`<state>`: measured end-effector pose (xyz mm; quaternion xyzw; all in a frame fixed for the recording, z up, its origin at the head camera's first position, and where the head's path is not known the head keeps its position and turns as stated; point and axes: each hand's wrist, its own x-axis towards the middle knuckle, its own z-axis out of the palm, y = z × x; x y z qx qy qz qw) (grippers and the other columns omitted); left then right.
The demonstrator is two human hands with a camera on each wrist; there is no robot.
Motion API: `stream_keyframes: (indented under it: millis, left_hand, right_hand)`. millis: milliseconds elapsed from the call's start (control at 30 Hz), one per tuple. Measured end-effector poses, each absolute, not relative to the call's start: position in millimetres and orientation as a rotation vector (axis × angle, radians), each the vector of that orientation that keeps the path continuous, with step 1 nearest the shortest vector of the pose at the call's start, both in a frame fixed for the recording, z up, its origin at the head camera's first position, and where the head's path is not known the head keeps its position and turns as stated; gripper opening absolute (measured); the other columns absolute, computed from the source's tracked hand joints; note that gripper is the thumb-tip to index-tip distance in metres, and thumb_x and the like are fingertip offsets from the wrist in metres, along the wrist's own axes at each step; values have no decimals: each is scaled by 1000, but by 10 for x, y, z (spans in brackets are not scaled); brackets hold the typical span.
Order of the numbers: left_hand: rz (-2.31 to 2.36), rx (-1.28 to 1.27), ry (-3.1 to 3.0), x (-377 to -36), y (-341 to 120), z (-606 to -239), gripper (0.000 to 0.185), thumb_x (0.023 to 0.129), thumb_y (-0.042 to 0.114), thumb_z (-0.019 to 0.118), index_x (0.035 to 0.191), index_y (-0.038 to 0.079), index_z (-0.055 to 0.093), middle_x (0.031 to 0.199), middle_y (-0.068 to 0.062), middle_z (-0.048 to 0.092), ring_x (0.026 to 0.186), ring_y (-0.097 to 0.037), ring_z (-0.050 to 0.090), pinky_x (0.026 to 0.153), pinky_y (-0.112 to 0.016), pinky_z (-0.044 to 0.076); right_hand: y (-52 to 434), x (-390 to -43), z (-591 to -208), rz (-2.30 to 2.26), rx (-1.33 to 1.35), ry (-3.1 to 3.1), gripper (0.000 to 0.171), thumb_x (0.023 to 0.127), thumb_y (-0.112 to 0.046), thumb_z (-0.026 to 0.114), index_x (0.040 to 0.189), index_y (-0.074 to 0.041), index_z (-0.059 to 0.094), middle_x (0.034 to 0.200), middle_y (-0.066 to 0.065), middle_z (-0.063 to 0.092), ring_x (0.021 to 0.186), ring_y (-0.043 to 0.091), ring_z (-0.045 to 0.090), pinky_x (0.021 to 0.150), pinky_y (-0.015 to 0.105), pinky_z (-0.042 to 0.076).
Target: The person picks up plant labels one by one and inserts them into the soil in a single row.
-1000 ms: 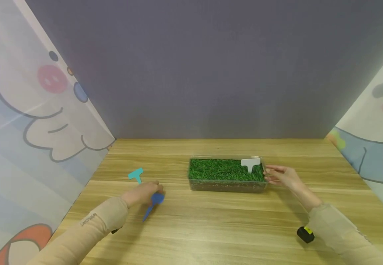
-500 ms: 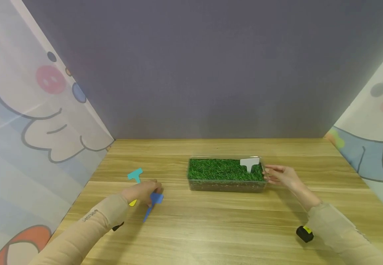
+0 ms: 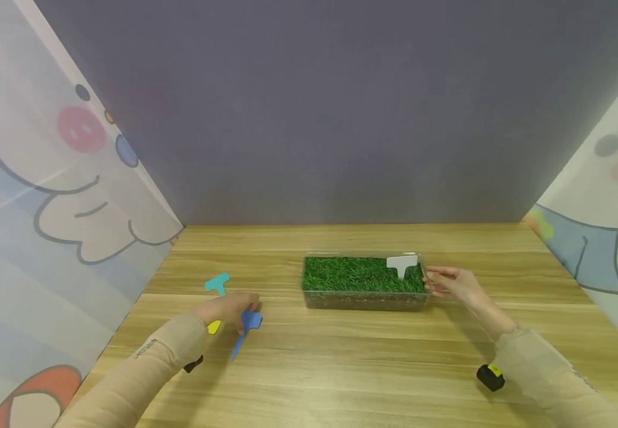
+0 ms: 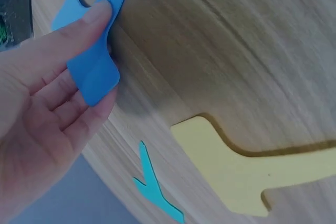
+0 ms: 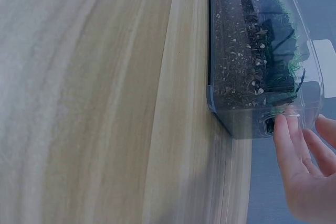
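Soft, even light is falling across the wooden counter [image 3: 341,368], casting faint shadows beneath both forearms. The head view is bending at its edges, while both wrist views are blurring at close range.

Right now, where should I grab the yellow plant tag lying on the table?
Probably its wide flat head. The yellow tag lies flat on the wooden table, beside the left hand pinching the blue tag. Come from above and slide a fingertip under the head's edge.

Blue T-shaped tag [image 3: 247,327], tilted off table.
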<state>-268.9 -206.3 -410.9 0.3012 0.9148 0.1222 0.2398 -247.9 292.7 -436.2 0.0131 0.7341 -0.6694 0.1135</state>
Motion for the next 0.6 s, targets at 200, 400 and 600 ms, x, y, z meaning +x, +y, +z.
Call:
stream_keyframes:
  millis: [200, 400, 600]
  left_hand:
    - [478, 763, 2440, -2708, -2086, -4076, 32, 64, -3, 73, 82, 7, 49, 83, -2, 54, 77, -17, 50, 69, -31, 46]
    - [596, 794, 2301, -2739, -2040, -3940, 21, 72, -4, 67, 83, 3, 51, 82, -3, 56, 74, -13, 52, 65, -25, 47]
    - [654, 839, 2297, -2754, -2012, -3803, 18, 73, -2, 66, 83, 3, 53, 80, -1, 56, 70, -9, 50, 61, -22, 45]
  right_hand:
    - [3015, -2601, -4579, -1974, 90, 2145, 102, 59, -54, 72, 130, 6, 33, 88, -5, 67, 81, 14, 64, 75, 30, 50]
    - [3005, -2586, -4558, -1984, 103, 2131, 98, 57, -54, 73, 129, 4, 38, 88, -5, 67, 81, 14, 64, 75, 29, 50]
    - [2927, -2489, -4370, -1996, 103, 2104, 70, 70, -40, 71, 124, -2, 47, 85, -4, 67, 78, 11, 64, 74, 27, 50]
